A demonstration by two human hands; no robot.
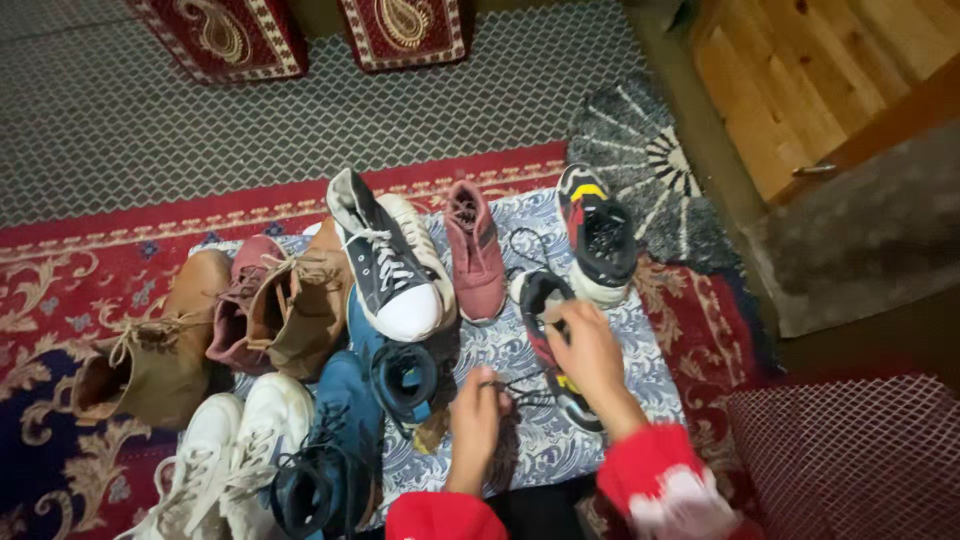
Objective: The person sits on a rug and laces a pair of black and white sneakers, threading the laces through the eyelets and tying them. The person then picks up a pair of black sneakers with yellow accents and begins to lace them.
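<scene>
A black sneaker with red and yellow trim (pixel 545 300) lies on a blue-and-white patterned cloth (pixel 520 215). My right hand (pixel 587 352) rests on its middle, fingers curled at the lacing. My left hand (pixel 476 412) pinches the sneaker's black lace (pixel 512 386) just left of the shoe. Both wrists wear red sleeves. The matching sneaker (pixel 598 232) stands beyond, toe towards me.
Several other shoes crowd the cloth: a pink sneaker (pixel 474 250), a black-and-white high-top (pixel 385 255), tan boots (pixel 150 350), blue sneakers (pixel 345 440), white sneakers (pixel 225 450). A red patterned rug (pixel 60 270) lies under it all. A wooden door (pixel 800 80) stands at the upper right.
</scene>
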